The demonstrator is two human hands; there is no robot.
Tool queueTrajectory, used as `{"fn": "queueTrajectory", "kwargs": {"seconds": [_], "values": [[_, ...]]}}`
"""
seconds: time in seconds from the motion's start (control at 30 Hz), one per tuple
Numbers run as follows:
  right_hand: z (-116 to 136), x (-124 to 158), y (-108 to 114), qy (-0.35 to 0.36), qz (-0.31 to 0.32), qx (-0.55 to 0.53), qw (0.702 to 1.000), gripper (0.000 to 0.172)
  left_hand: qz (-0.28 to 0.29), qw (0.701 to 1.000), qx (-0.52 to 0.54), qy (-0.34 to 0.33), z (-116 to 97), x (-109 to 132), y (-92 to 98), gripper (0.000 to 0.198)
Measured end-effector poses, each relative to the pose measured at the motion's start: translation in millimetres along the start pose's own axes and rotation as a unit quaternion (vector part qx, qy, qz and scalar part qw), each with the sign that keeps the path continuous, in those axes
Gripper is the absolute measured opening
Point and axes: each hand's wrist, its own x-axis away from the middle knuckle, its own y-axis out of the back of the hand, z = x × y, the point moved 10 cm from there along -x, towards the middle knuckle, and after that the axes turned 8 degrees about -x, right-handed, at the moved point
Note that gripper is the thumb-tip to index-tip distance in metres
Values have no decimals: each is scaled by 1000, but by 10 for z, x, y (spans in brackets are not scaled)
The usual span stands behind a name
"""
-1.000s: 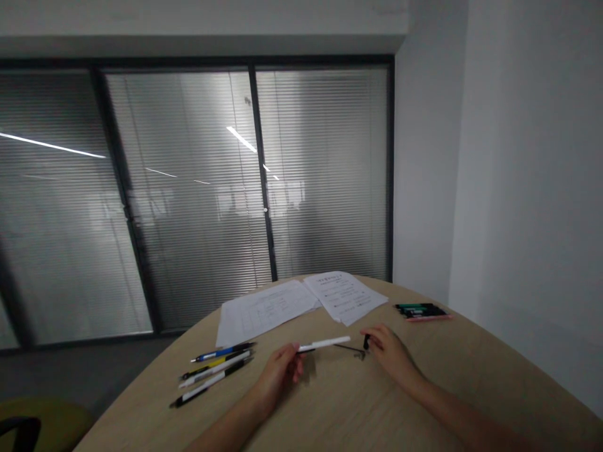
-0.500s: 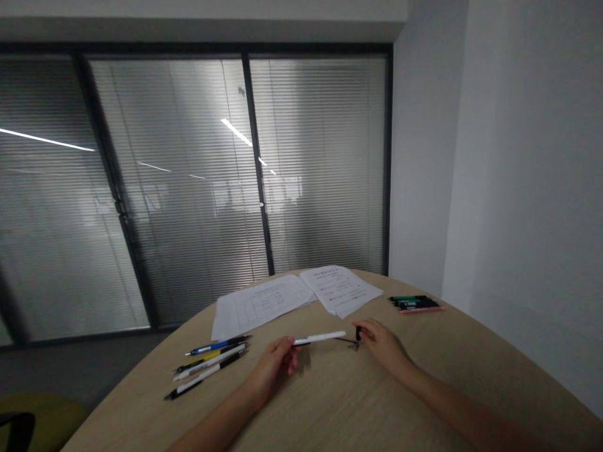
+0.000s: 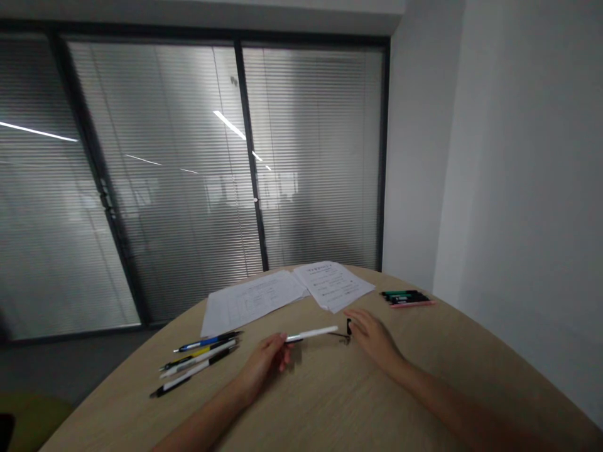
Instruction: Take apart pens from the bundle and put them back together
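Left hand: my left hand (image 3: pixel 265 363) is clenched around the dark near end of the white pen, fingertips curled over it, and hovers just above the desk.

Right hand: my right hand (image 3: pixel 372 337) is partly curled, with its fingers (image 3: pixel 355 320) against the small black piece (image 3: pixel 349 326). I cannot tell from here whether that piece is firmly gripped.

White pen: the white pen (image 3: pixel 311 334) lies nearly level between my hands, its far end just short of the small black piece.

Between the hands: a thin dark rod (image 3: pixel 338 334) runs from near the pen's tip toward the small black piece. A tiny metal part (image 3: pixel 347 340) sits by it, too small for me to identify.

Pens to the left: four pens (image 3: pixel 198 361) lie side by side on the desk (image 3: pixel 330 402), just beyond my left hand. One is blue and black, one yellow and black, and two are white and black.

Papers ahead: two printed sheets (image 3: pixel 287 292) lie overlapping on the far side of the desk.

Markers to the right: a small bunch of dark markers (image 3: pixel 405 297) lies beside the papers, with a pink one (image 3: pixel 412 304) nearest me.

Beyond the desk: a window with closed venetian blinds (image 3: pixel 160 157) fills the view, and a white wall (image 3: pixel 518 188) stands to the right.
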Motion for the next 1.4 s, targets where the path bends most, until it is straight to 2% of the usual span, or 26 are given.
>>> {"fn": "queueTrajectory", "kwargs": {"seconds": [0.07,0.17,0.33,0.47,0.67,0.9,1.13,1.4], "values": [[189,25,32,37,3,5,999,28,8,999,-34,-3,-16,12,-27,37],[437,95,-16,94,42,24,994,25,14,997,-72,-8,-41,28,-56,37],[624,198,-182,155,105,84,979,19,26,996,-90,-9,-70,55,-95,37],[643,216,-256,172,121,107,972,13,33,995,-89,-12,-82,72,-112,37],[639,230,-267,174,126,113,970,15,29,998,-52,-12,-76,71,-98,32],[589,224,-233,162,120,109,973,21,-7,999,-18,-32,-144,-2,46,30],[570,235,-230,162,124,115,972,21,-66,995,-20,-70,-337,-104,358,33],[537,235,-250,164,126,111,972,21,-73,987,-66,-125,-756,4,377,25]]}}
